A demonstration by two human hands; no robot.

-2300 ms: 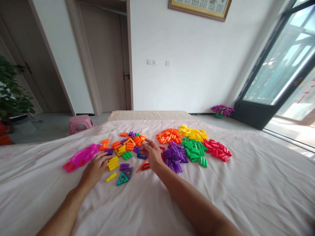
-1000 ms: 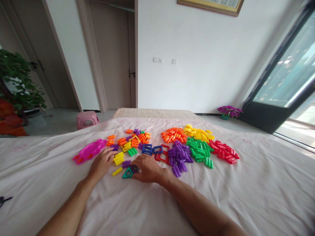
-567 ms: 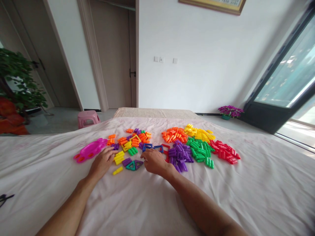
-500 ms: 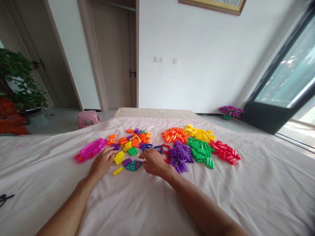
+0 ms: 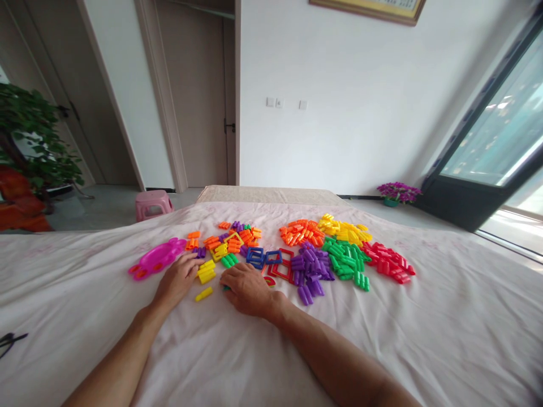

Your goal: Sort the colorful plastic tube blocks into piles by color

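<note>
My left hand (image 5: 181, 277) rests on the cloth with its fingers stretched out, touching or nearly touching some purple blocks (image 5: 199, 252) and beside yellow tube blocks (image 5: 206, 272). A single yellow block (image 5: 204, 294) lies nearer to me. My right hand (image 5: 246, 288) is bent down over the pieces in the middle, fingertips curled under. Its fingers cover whatever they grip; only a sliver of a teal triangle frame (image 5: 226, 288) shows beneath. Just beyond are green blocks (image 5: 229, 260), blue square frames (image 5: 255, 258) and red square frames (image 5: 281, 271).
Sorted heaps lie to the right: purple (image 5: 313, 265), orange (image 5: 301, 232), yellow (image 5: 344, 229), green (image 5: 347, 257) and red (image 5: 388, 262). A mixed orange group (image 5: 235, 243) sits at the back. The pink tray (image 5: 156, 257) is left of my left hand, on the wrinkled bedsheet (image 5: 271, 362).
My right hand has moved left and toward me, over the purple block and triangle frames. More of the blue and red frames now shows. My left hand stays in place.
</note>
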